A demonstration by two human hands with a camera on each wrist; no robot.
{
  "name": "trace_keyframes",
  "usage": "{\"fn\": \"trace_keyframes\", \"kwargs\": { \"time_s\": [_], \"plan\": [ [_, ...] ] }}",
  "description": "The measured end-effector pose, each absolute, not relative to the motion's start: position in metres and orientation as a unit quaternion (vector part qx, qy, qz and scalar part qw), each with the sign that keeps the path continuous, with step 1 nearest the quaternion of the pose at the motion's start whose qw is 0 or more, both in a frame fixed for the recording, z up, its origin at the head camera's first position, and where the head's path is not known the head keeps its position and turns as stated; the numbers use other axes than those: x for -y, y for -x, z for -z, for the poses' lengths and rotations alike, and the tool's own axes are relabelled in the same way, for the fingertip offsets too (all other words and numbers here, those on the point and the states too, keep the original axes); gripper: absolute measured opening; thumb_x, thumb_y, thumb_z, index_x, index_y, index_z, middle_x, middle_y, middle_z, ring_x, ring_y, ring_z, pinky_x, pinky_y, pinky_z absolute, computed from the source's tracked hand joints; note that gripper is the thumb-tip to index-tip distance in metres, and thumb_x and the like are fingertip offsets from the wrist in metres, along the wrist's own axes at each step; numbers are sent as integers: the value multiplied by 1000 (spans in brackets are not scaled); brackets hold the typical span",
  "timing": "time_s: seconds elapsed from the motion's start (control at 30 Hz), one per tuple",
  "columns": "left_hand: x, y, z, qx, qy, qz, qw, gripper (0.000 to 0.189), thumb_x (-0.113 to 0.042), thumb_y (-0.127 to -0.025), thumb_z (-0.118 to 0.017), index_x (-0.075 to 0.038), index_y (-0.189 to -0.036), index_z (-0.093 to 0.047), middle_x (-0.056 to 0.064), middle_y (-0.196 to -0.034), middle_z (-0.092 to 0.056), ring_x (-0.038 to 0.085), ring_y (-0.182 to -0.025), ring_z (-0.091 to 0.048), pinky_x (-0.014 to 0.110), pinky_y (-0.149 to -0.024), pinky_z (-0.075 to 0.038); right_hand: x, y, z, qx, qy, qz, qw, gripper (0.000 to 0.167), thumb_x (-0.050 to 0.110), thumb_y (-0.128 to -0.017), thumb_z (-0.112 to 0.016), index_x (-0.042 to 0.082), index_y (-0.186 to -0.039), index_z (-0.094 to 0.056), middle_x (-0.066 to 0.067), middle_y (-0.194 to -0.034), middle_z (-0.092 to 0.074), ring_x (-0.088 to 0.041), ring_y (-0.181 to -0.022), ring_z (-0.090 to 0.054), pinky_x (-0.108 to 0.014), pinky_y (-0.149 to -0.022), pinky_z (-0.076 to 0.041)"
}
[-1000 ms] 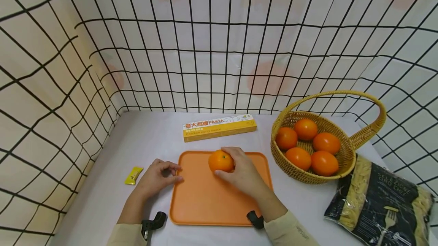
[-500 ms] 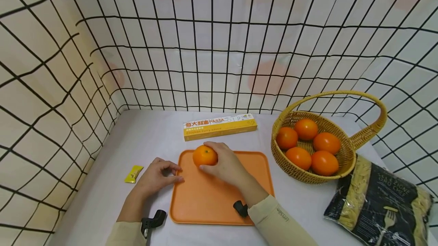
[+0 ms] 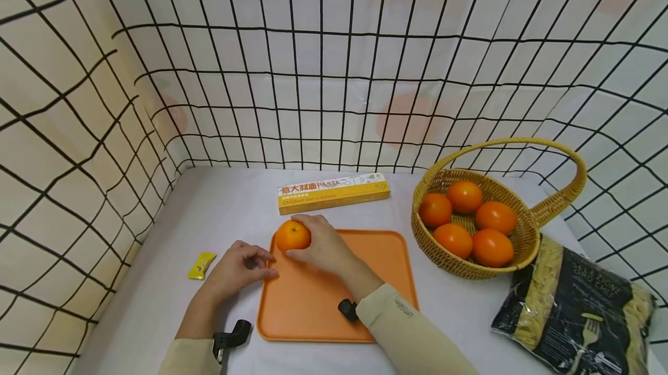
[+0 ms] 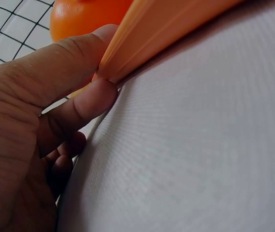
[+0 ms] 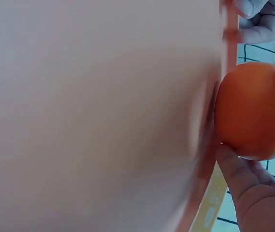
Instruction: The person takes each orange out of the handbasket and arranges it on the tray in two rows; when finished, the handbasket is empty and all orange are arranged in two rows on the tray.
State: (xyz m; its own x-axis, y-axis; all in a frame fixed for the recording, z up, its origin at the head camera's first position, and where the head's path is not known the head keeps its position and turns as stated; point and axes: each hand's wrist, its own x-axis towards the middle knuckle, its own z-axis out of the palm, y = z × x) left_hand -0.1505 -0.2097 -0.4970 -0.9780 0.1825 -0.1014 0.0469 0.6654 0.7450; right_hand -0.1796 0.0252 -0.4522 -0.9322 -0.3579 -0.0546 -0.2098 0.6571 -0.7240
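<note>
My right hand [image 3: 325, 248] grips an orange [image 3: 293, 236] at the far left corner of the orange tray [image 3: 334, 311]. In the right wrist view the orange [image 5: 253, 111] sits between thumb and fingers, beside the tray's rim. At the tray's left side, my left hand [image 3: 242, 269] pinches the rim. Up close in the left wrist view, the thumb lies on the upper side of the tray [image 4: 161, 38] and a finger lies under it. Whether the orange touches the tray's surface, I cannot tell.
A pasta box [image 3: 334, 194] lies behind the tray. To the right stands a wicker basket [image 3: 475, 270] with several orange-red fruits [image 3: 493, 247], and a black pasta bag [image 3: 579, 305] lies beside it. A yellow wrapped sweet [image 3: 202, 265] is at left. Black wire mesh [image 3: 322, 79] surrounds the table.
My right hand has carried the orange leftward over the tray, from right of its middle to its far left corner. The left hand has stayed at the rim.
</note>
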Motion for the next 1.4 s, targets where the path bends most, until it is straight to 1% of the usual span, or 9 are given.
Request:
{"fn": "trace_keyframes", "kwargs": {
  "time_s": [0.13, 0.37, 0.6, 0.83, 1.07, 1.27, 1.4],
  "plan": [
    [210, 152, 497, -908, -68, -404, 83, 28, -44, -76, -89, -28, -96, -77, -3, -91, -59, 15, -92, -49, 28, -79, -39, -19, 183, 453, -907, 166, 375, 91, 73, 36, -84, -84, 22, -148, -52, -8, -142, -54, -24, -118, -58, -45, -104, -49],
    [210, 151, 497, -903, -70, -415, 85, 25, -42, -76, -90, -28, -92, -77, -2, -90, -59, 15, -92, -50, 29, -80, -39, -11, 186, 454, -903, 173, 384, 84, 74, 35, -85, -84, 19, -149, -50, -5, -147, -55, -25, -129, -57, -44, -110, -46],
    [210, 151, 498, -904, -70, -413, 84, 24, -42, -76, -89, -28, -92, -76, -2, -91, -59, 16, -93, -49, 30, -81, -39, -10, 185, 453, -899, 167, 394, 91, 74, 33, -85, -84, 19, -149, -50, -6, -146, -55, -25, -126, -58, -45, -109, -47],
    [210, 152, 498, -904, -75, -414, 82, 25, -41, -76, -90, -28, -92, -76, -3, -89, -59, 16, -93, -48, 29, -80, -39, -10, 188, 453, -905, 171, 376, 98, 81, 35, -82, -86, 20, -151, -47, -7, -145, -54, -24, -125, -57, -44, -108, -48],
    [210, 152, 498, -905, -69, -410, 87, 25, -41, -76, -90, -28, -92, -76, -2, -89, -58, 16, -93, -48, 31, -80, -37, -12, 190, 451, -906, 176, 371, 105, 79, 33, -82, -87, 19, -149, -48, -9, -143, -55, -25, -125, -57, -44, -110, -46],
    [210, 152, 498, -903, -66, -416, 89, 26, -41, -75, -90, -28, -92, -76, -2, -90, -58, 16, -93, -48, 30, -80, -38, -13, 189, 451, -904, 178, 375, 104, 80, 31, -82, -87, 19, -150, -47, -9, -144, -55, -27, -127, -57, -45, -111, -46],
    [209, 152, 498, -902, -63, -418, 92, 26, -41, -76, -90, -27, -92, -76, -1, -90, -58, 17, -93, -48, 31, -80, -38, -17, 187, 450, -900, 168, 389, 102, 83, 32, -80, -88, 23, -151, -47, -5, -149, -52, -26, -129, -55, -48, -110, -46]
  ]
}}
